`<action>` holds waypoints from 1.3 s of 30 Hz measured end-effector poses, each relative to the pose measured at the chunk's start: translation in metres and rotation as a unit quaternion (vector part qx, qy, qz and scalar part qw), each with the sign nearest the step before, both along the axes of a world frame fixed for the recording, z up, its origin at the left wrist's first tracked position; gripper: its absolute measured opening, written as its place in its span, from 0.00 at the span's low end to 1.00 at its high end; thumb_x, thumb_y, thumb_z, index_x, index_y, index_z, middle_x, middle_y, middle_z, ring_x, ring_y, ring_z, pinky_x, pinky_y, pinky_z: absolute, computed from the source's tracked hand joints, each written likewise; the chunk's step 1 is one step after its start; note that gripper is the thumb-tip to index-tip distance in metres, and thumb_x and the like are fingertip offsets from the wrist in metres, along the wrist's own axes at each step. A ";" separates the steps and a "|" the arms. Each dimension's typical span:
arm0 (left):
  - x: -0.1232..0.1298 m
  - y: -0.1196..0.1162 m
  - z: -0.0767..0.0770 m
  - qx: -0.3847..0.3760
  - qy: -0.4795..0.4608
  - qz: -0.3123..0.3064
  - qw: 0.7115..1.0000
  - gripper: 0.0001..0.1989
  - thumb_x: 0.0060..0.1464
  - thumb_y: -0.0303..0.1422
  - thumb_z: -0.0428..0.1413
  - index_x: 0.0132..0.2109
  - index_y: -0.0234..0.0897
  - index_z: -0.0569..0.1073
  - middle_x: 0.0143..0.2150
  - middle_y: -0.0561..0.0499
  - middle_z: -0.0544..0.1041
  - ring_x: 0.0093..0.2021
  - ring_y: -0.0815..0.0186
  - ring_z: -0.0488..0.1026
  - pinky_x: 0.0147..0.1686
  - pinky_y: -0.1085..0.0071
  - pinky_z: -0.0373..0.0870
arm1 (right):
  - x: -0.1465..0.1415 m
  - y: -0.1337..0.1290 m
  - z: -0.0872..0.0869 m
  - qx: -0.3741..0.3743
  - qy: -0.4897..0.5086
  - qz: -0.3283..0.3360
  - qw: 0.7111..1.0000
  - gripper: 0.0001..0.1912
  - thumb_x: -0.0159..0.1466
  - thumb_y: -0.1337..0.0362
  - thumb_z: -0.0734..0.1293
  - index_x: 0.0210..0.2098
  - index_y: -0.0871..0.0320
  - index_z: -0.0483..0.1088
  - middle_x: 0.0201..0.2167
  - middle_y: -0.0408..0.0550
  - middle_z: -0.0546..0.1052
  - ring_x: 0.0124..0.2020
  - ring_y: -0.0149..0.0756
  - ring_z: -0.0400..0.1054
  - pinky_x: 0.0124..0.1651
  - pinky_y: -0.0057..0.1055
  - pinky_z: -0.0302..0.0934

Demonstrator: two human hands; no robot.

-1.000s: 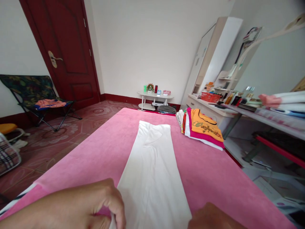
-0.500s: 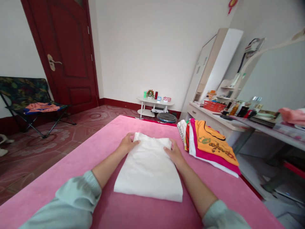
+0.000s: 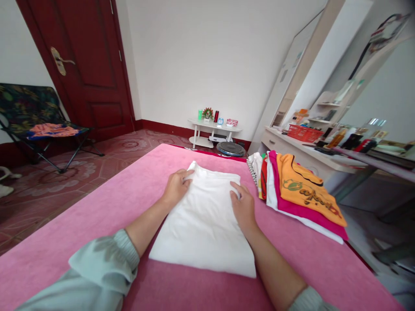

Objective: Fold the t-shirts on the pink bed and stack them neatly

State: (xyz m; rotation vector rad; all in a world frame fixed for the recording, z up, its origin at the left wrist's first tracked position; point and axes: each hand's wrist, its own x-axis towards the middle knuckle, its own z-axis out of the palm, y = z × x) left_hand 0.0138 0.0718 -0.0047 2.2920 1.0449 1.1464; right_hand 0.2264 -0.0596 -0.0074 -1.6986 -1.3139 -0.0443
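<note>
A folded white cloth [image 3: 207, 220] lies flat on the pink bed cover [image 3: 129, 194], its narrower end away from me. My left hand [image 3: 177, 186] is at its upper left edge, thumb and fingers on the fabric near the corner. On the upper right edge rests my right hand [image 3: 242, 205], with thumb and index finger apart and touching the cloth. The right hand's other fingers are partly hidden.
Right of the cloth sits a stack of folded clothes with an orange shirt [image 3: 306, 185] on top. Beyond it stands a dresser with a red basket [image 3: 304, 133]. A folding chair [image 3: 42, 125] is at the left, a low white table [image 3: 214, 125] at the back.
The view has tilted down and closer. Both hands have shifted slightly on the cloth's upper edges, and the right thumb and index finger are now spread. The cloth's upper left corner sticks up more.
</note>
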 end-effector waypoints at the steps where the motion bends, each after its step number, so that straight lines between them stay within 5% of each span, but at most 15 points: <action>1: 0.000 0.002 0.000 0.001 0.027 0.003 1.000 0.20 0.51 0.27 0.52 0.53 0.36 0.73 0.42 0.49 0.74 0.42 0.63 0.72 0.46 0.70 0.68 | 0.000 0.000 -0.001 -0.028 -0.013 -0.009 0.999 0.21 0.59 0.67 0.58 0.51 0.60 0.70 0.49 0.55 0.72 0.54 0.44 0.63 0.57 0.40 0.57; 4: -0.003 0.000 0.006 0.011 0.111 0.038 0.993 0.22 0.49 0.27 0.54 0.54 0.35 0.71 0.51 0.44 0.70 0.50 0.58 0.69 0.53 0.66 0.64 | -0.003 -0.004 0.004 -0.097 -0.065 -0.045 0.992 0.22 0.58 0.67 0.60 0.51 0.60 0.69 0.54 0.56 0.67 0.56 0.44 0.61 0.58 0.39 0.55; 7: -0.001 -0.016 0.021 0.021 0.175 0.047 0.983 0.23 0.51 0.30 0.54 0.55 0.34 0.70 0.61 0.41 0.62 0.59 0.54 0.62 0.59 0.62 0.57 | -0.015 -0.010 0.017 -0.085 -0.130 -0.067 0.986 0.22 0.59 0.66 0.60 0.53 0.58 0.67 0.62 0.54 0.58 0.61 0.45 0.53 0.62 0.39 0.48; 10: 0.009 -0.043 0.028 -0.001 0.231 -0.072 0.970 0.26 0.55 0.39 0.51 0.59 0.33 0.66 0.63 0.41 0.61 0.62 0.56 0.58 0.61 0.64 0.55 | -0.025 -0.012 0.024 -0.106 -0.180 0.046 0.977 0.25 0.63 0.63 0.56 0.60 0.56 0.59 0.65 0.48 0.55 0.65 0.39 0.46 0.65 0.38 0.41; 13: 0.019 -0.061 0.018 -0.015 0.281 -0.145 0.949 0.33 0.59 0.49 0.44 0.65 0.38 0.55 0.68 0.44 0.51 0.67 0.55 0.48 0.63 0.57 0.46 | -0.023 -0.007 0.017 -0.219 -0.209 0.152 0.941 0.30 0.66 0.55 0.53 0.65 0.54 0.48 0.67 0.45 0.49 0.67 0.38 0.38 0.66 0.41 0.34; 18: 0.022 -0.043 -0.003 -0.033 0.317 -0.061 0.946 0.35 0.56 0.58 0.37 0.66 0.48 0.51 0.70 0.51 0.42 0.69 0.53 0.37 0.64 0.51 0.37 | -0.007 0.006 0.002 -0.322 -0.198 0.069 0.923 0.36 0.65 0.42 0.46 0.67 0.54 0.42 0.69 0.47 0.38 0.68 0.40 0.30 0.65 0.46 0.32; 23: 0.026 -0.022 0.002 -0.051 0.328 -0.006 0.943 0.36 0.55 0.60 0.34 0.66 0.50 0.52 0.70 0.49 0.41 0.69 0.53 0.37 0.63 0.49 0.39 | -0.006 0.017 0.005 -0.351 -0.178 -0.006 0.919 0.41 0.63 0.38 0.44 0.67 0.56 0.40 0.69 0.49 0.37 0.68 0.41 0.28 0.65 0.48 0.31; 28: 0.023 -0.039 0.008 -0.102 0.377 0.015 0.920 0.38 0.56 0.59 0.33 0.67 0.45 0.48 0.70 0.44 0.37 0.69 0.51 0.34 0.62 0.48 0.39 | -0.007 0.012 0.007 -0.394 -0.160 -0.032 0.904 0.44 0.62 0.37 0.43 0.67 0.60 0.36 0.69 0.50 0.31 0.68 0.42 0.23 0.65 0.47 0.29; 33: 0.013 -0.065 0.015 -0.102 0.392 0.030 0.914 0.37 0.58 0.54 0.35 0.67 0.38 0.48 0.70 0.41 0.39 0.68 0.50 0.36 0.62 0.48 0.40 | -0.006 -0.003 0.029 -0.453 -0.171 -0.013 0.875 0.44 0.61 0.39 0.51 0.67 0.61 0.40 0.69 0.53 0.36 0.68 0.46 0.32 0.65 0.49 0.32; 36: 0.021 -0.081 0.027 -0.102 0.401 0.057 0.909 0.33 0.57 0.47 0.43 0.64 0.33 0.57 0.67 0.35 0.52 0.66 0.44 0.46 0.60 0.42 0.38 | -0.028 -0.006 0.052 -0.473 -0.175 -0.054 0.862 0.37 0.60 0.48 0.61 0.62 0.63 0.56 0.65 0.61 0.53 0.66 0.55 0.43 0.63 0.56 0.30; 39: 0.032 -0.103 0.033 -0.089 0.394 0.058 0.913 0.28 0.54 0.41 0.48 0.60 0.34 0.65 0.61 0.34 0.63 0.63 0.43 0.55 0.60 0.43 0.39 | -0.063 -0.011 0.058 -0.430 -0.188 -0.061 0.881 0.28 0.64 0.58 0.57 0.62 0.61 0.57 0.64 0.58 0.55 0.66 0.51 0.42 0.64 0.51 0.28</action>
